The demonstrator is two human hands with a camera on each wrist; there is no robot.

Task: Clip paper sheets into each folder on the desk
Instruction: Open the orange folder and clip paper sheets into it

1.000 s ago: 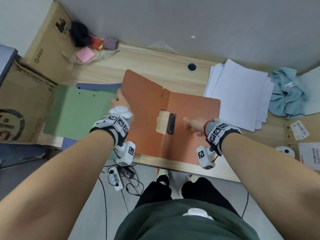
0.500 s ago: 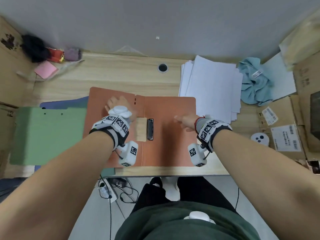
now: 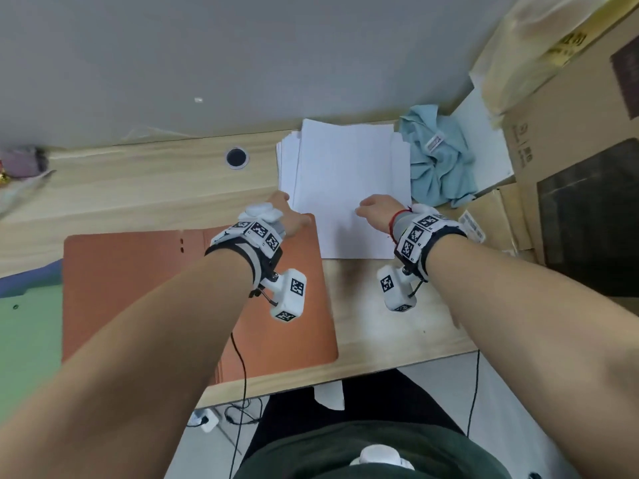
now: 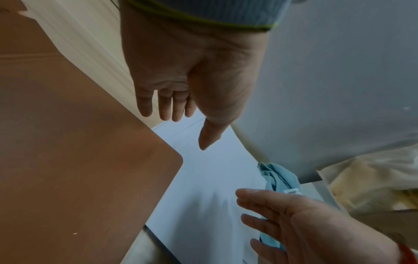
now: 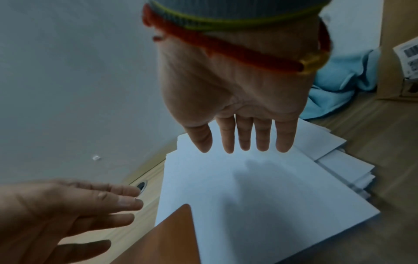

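An orange folder (image 3: pixel 138 288) lies open and flat on the desk; my left forearm hides its clip. A loose stack of white paper sheets (image 3: pixel 345 174) sits just right of it, its near left corner under the folder's corner (image 5: pixel 181 232). My left hand (image 3: pixel 287 212) hovers with straight fingers at the stack's left edge, over the folder's far right corner (image 4: pixel 158 160). My right hand (image 3: pixel 373 207) hangs open, palm down, just above the top sheet (image 5: pixel 248 187). Neither hand holds anything. A green folder (image 3: pixel 24 347) lies at the far left.
A crumpled light blue cloth (image 3: pixel 439 157) lies right of the paper. Cardboard boxes (image 3: pixel 570 167) stand at the right. A cable hole (image 3: pixel 237 157) is in the desk near the grey wall. A blue folder edge (image 3: pixel 31 274) shows under the green one.
The orange folder's left flap has gone down flat. Both hands have left the folder and moved right and away to the paper stack. The head view has swung right.
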